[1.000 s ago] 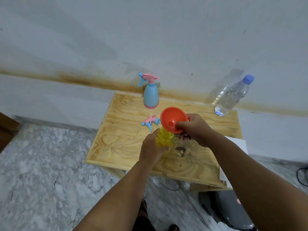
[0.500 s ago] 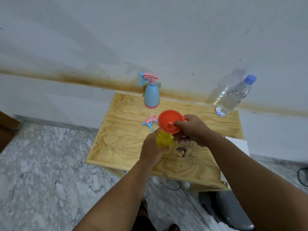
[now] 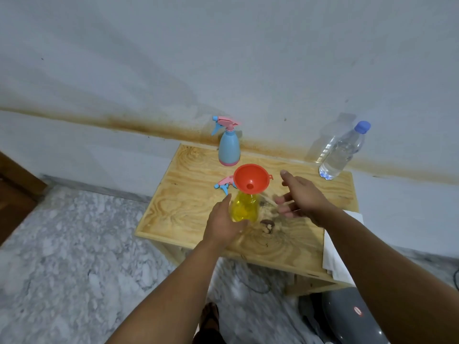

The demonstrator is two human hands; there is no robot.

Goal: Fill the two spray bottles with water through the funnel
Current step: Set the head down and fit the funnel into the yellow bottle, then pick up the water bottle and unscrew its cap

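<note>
Item: funnel [image 3: 251,182] seated in yellow bottle [image 3: 244,207] mid-table [image 3: 188,209], our left hand [image 3: 223,223] gripping the bottle, right hand [image 3: 299,197] spread and empty; we judge the funnel top-heavy, liable to tip when water bottle [image 3: 341,152] pours.

Desk [image 3: 188,214]: unfinished plywood, matt, with bold swirling grain. Funnel [image 3: 250,178]: smooth orange plastic; yellow spray bottle [image 3: 244,209]: translucent glossy plastic; blue spray bottle [image 3: 229,148]: opaque, satin plastic. Water bottle [image 3: 344,151]: clear plastic; floor [image 3: 74,244]: mottled grey stone.

funnel [image 3: 251,179] in bottle [image 3: 244,207], on table [image 3: 298,244]
</note>
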